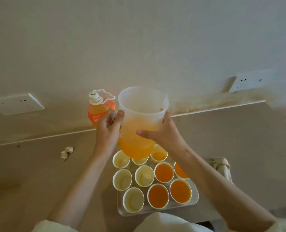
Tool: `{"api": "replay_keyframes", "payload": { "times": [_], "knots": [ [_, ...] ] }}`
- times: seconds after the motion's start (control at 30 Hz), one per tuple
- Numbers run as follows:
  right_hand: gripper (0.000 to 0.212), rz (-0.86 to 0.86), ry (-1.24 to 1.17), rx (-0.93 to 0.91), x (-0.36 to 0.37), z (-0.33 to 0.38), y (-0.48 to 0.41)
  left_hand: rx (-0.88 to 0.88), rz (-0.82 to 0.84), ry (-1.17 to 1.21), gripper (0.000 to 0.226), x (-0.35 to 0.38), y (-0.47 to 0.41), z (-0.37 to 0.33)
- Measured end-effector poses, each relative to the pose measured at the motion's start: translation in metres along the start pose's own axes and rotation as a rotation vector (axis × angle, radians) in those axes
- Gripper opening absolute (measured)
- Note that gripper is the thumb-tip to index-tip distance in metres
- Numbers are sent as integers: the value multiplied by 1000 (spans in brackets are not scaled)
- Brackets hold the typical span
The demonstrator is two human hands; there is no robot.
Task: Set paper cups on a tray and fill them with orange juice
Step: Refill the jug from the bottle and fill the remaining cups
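Translucent plastic pitcher (143, 104), its lower half full of orange juice (135, 146), hangs between both hands just above the far row of paper cups (133, 199) on the tray (195, 198). The left hand (108, 129) curls round the handle on the pitcher's left. The right hand (164, 133) cups the opposite wall, thumb stretched across the front and fingers wrapped behind (cups on the tray's right side hold juice, those on the left none).
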State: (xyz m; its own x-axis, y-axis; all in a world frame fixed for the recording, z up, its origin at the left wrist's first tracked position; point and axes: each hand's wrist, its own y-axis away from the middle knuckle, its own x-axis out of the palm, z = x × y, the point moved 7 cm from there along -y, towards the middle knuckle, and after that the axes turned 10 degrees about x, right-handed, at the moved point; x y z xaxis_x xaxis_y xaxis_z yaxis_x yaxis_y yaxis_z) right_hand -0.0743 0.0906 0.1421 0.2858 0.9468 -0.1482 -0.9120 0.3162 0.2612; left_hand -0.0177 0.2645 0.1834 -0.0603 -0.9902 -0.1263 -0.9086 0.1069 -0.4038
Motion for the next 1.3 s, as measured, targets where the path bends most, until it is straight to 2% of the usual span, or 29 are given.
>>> {"api": "replay_keyframes", "payload": {
  "times": [0.17,0.33,0.5,0.6,0.7,0.73,0.87,1.07,1.3],
  "knots": [
    [111,65,-26,-3,18,-21,24,-54,-15,2,37,-30,11,-1],
    [114,138,-215,56,43,-47,40,-83,121,-88,37,-40,23,-3],
    [108,199,-336,97,60,-64,53,-151,165,-102,34,-48,34,-2],
    [103,229,-358,97,63,-68,56,-165,204,-121,35,-48,39,-4],
    [103,255,-361,126,66,-73,57,-176,185,-146,57,-51,40,-2],
    [103,262,-363,141,67,-75,58,-183,184,-157,58,-51,41,-1],
    [90,297,-367,178,71,-82,60,-206,223,-176,45,-47,44,0],
    [89,306,-385,203,73,-89,62,-213,235,-207,38,-41,47,4],
    [89,314,-394,240,77,-94,66,-225,250,-239,50,-41,50,9]
  ]
}}
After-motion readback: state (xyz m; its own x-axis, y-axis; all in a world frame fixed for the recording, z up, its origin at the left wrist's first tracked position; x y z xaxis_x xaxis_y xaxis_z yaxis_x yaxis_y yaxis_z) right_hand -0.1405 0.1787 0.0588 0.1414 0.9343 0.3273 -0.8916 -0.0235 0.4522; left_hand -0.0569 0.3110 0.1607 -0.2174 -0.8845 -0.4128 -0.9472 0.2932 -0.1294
